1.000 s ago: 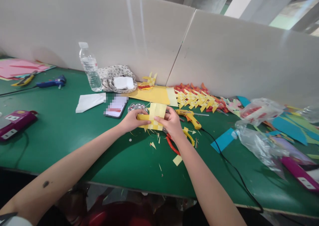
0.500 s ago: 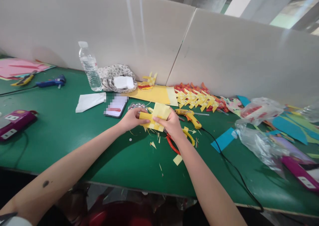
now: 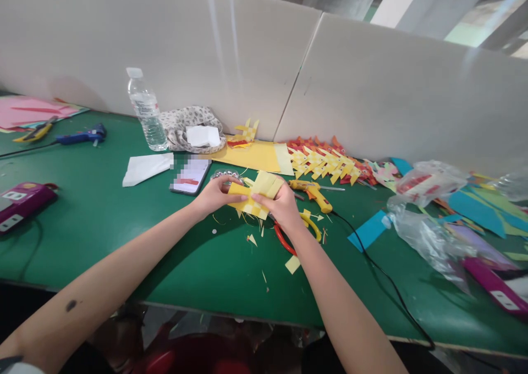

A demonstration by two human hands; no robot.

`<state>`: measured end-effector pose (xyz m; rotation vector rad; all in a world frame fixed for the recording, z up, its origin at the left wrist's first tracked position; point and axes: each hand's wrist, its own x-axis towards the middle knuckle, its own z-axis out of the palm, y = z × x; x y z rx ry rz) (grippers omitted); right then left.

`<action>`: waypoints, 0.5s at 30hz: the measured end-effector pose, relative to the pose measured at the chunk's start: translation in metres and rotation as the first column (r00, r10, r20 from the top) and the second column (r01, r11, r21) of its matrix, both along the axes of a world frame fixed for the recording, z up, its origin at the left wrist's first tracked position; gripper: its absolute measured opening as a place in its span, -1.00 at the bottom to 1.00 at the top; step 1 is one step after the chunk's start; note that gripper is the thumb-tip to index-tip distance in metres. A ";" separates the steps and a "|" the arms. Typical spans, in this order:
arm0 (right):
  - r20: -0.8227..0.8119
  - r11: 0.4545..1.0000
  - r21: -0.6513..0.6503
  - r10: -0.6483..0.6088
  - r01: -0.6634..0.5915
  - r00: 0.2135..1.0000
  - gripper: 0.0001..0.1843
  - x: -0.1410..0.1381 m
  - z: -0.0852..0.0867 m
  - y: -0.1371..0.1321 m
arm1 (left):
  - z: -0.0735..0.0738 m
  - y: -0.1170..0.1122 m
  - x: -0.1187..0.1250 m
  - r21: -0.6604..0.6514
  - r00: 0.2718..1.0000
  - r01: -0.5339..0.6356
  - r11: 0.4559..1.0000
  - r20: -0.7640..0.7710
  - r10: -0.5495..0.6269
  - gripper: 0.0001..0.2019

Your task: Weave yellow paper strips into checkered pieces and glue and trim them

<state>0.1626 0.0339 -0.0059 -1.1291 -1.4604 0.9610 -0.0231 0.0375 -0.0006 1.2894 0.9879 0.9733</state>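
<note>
Both hands hold one piece of woven paper strips (image 3: 259,191), deep yellow and pale yellow, just above the table. My left hand (image 3: 214,196) pinches its left end between thumb and fingers. On the right end, my right hand (image 3: 282,201) grips the pale strips with the thumb on top. Below my right hand lie scissors (image 3: 284,242) with red and yellow handles, partly hidden by the wrist. Paper scraps (image 3: 252,241) are scattered under the piece. A container of small beads (image 3: 225,175) sits behind my left hand, partly covered.
Finished-looking woven yellow paper pieces (image 3: 325,165) lie at the back beside yellow sheets (image 3: 251,157). A yellow glue gun (image 3: 311,191) with a cord is right of my hands. A phone (image 3: 192,175), water bottle (image 3: 146,110), blue glue gun (image 3: 82,136) and plastic bag (image 3: 429,242) also occupy the green table.
The woven paper piece has tilted slightly, its right end turned up a little as my hands shift their hold. The whole view has moved slightly.
</note>
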 end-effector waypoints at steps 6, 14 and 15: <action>-0.127 0.995 -0.036 0.092 -0.097 0.988 -0.38 -0.006 0.003 -0.003 | -0.001 0.000 0.001 0.020 1.000 0.000 1.000 0.008 -0.001 -0.62; -0.198 0.972 -0.228 0.008 -0.054 0.980 -0.38 -0.008 0.014 -0.007 | -0.002 0.004 -0.003 0.110 0.974 -0.224 0.968 -0.014 0.227 -0.66; -0.190 0.969 -0.244 -0.010 -0.038 0.982 -0.41 -0.008 0.015 -0.007 | -0.004 0.005 -0.004 0.149 0.965 -0.250 0.957 -0.040 0.259 -0.67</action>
